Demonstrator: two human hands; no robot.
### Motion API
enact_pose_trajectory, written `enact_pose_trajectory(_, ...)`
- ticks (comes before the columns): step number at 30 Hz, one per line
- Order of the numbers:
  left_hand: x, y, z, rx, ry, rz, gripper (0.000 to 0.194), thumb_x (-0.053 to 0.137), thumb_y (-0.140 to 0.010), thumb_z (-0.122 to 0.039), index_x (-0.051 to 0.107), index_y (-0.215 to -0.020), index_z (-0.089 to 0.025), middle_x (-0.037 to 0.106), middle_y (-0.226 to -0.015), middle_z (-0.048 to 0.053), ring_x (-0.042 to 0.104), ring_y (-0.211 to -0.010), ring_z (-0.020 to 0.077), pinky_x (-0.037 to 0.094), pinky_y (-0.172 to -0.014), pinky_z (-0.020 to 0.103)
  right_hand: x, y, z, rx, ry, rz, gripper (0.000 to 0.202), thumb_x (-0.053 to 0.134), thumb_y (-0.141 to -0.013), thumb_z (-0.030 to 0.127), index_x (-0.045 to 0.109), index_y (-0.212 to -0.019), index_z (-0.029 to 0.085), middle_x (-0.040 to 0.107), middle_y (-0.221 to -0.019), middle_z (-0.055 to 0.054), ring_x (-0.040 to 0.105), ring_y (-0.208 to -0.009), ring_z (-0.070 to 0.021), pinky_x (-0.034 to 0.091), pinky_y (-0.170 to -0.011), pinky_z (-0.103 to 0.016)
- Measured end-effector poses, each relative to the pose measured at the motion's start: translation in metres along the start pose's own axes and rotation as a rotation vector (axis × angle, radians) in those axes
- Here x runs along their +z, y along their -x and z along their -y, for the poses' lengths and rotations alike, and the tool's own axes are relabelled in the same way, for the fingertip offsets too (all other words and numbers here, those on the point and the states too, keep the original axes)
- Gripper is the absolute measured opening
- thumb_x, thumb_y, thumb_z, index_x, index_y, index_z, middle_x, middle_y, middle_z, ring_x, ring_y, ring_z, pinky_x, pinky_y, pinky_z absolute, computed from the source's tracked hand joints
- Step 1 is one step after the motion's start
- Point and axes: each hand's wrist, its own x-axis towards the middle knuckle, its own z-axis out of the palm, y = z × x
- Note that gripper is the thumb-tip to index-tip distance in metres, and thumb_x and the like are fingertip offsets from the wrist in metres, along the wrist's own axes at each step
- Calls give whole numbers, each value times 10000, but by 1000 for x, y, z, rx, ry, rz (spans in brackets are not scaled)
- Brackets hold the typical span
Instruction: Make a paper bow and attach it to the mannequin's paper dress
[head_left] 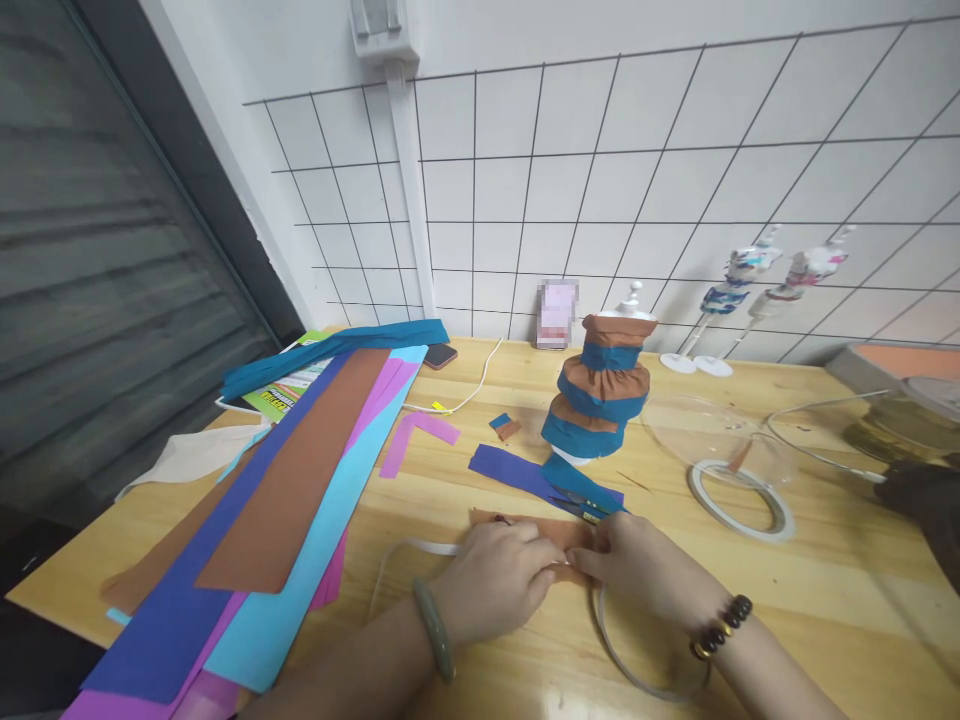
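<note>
A brown crepe paper piece (487,517) lies on the table beneath both hands. My left hand (510,575) is closed, its bent fingers pressing and gripping the paper. My right hand (630,560) pinches the same piece with thumb and forefinger; the fingertips of both hands almost meet. A narrow white strip (427,547) runs leftward from under my left hand, and a bit of white shows between the fingertips. Just beyond the hands, dark scissors (574,500) rest on blue and teal paper strips (517,472).
A small dress form (604,390) wrapped in brown and teal paper stands behind. Long coloured sheets (300,480) cover the left side. A roll of white tape (780,520) lies at the right, before two thin white stands (679,363). A phone (556,315) leans on the wall.
</note>
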Motion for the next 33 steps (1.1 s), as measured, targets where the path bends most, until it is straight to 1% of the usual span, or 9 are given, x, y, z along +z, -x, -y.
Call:
enact_pose_trajectory(3,0,0,0,-6,-15,-8,228,411,-887,-291,602,-1009,-262,609,-808,1,571,-784,164,400,-682,279,0,0,1,-15,-17,16,257,498,-688,273,426,-455,192,357,-457,45,320,-463,-101,218,-438,-244)
enact_pose_trajectory(7,-1,1,1,-7,-33,2,238,401,-890,-331,601,-1015,-298,595,-792,-13,564,-749,162,392,-656,282,-4,-4,-2,-22,-45,64,202,479,-661,200,434,-465,181,351,-455,48,320,-467,-94,220,-435,-237)
enact_pose_trajectory(10,-1,1,1,-5,-45,16,251,397,-890,-357,596,-1038,-318,587,-783,-13,559,-724,159,384,-641,280,-9,-5,-6,-27,-56,97,200,477,-626,144,409,-440,176,327,-450,51,295,-465,-87,203,-437,-241)
enact_pose_trajectory(12,-1,1,0,0,-61,22,260,397,-890,-362,592,-1056,-321,585,-785,-6,555,-721,160,380,-640,279,-13,-4,-8,-27,-64,115,218,475,-622,136,390,-426,178,298,-447,55,269,-459,-85,191,-436,-246)
enact_pose_trajectory(17,-2,2,-2,10,-94,29,268,411,-885,-364,582,-1086,-322,587,-817,2,548,-724,155,380,-656,280,-17,-1,-10,-2,-89,158,254,478,-643,176,372,-413,194,258,-444,63,247,-439,-92,189,-428,-245)
enact_pose_trajectory(23,0,2,-2,21,-133,41,310,380,-889,-423,545,-1136,-334,569,-831,10,543,-733,161,387,-656,277,-21,-1,-14,64,-73,151,345,508,-672,268,286,-414,215,237,-441,62,223,-429,-95,180,-426,-255)
enact_pose_trajectory(26,2,1,-2,32,-162,57,342,401,-874,-454,510,-1178,-341,550,-836,15,540,-757,169,390,-653,272,-23,0,-17,79,-62,152,366,526,-678,304,291,-411,216,260,-430,59,247,-417,-96,186,-424,-254)
enact_pose_trajectory(30,5,1,-3,38,-207,62,385,402,-859,-496,482,-1203,-344,531,-847,25,539,-759,181,395,-630,275,-21,1,-22,86,-39,128,365,483,-721,355,316,-427,217,305,-428,50,301,-411,-107,202,-436,-255)
enact_pose_trajectory(33,7,2,-3,45,-221,53,479,355,-822,-601,470,-1207,-341,530,-850,34,540,-757,196,402,-621,285,-18,4,-29,101,-4,88,371,480,-743,412,360,-451,217,387,-424,34,374,-417,-126,235,-441,-257)
